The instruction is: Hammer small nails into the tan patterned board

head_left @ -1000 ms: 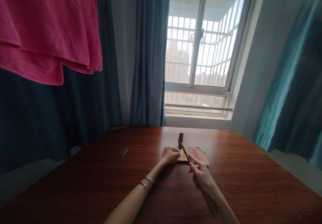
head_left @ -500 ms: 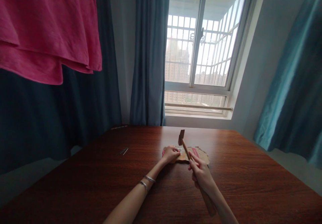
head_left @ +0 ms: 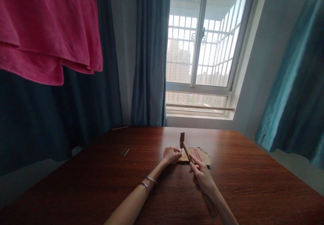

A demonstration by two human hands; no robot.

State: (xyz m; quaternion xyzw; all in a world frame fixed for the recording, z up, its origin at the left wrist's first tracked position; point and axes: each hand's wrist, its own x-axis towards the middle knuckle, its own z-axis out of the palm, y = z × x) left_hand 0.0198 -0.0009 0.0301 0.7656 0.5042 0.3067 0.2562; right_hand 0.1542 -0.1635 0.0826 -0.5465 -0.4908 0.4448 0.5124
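Note:
A flat tan piece [head_left: 206, 157] with jagged edges and pink, orange and dark dotted patterns lies on the brown wooden table [head_left: 113, 188]. At its left part, my left hand [head_left: 172, 155] rests with fingertips pinched round a thin nail [head_left: 181, 150] that stands upright. My right hand [head_left: 201, 174] is wrapped round the wooden handle of a hammer [head_left: 186, 151]. The hammer's head is just above the nail, near my left fingertips; I cannot tell whether they touch. My left hand partly hides the patterned piece.
Several thin metal pins [head_left: 125, 152] lie on the table to the left. Behind the table are a barred window [head_left: 199, 49] and blue curtains [head_left: 152, 56]. A pink cloth [head_left: 50, 32] hangs at the upper left.
The hammer's head has dropped slightly and moved a little left, closer to the nail. My left hand stays in place.

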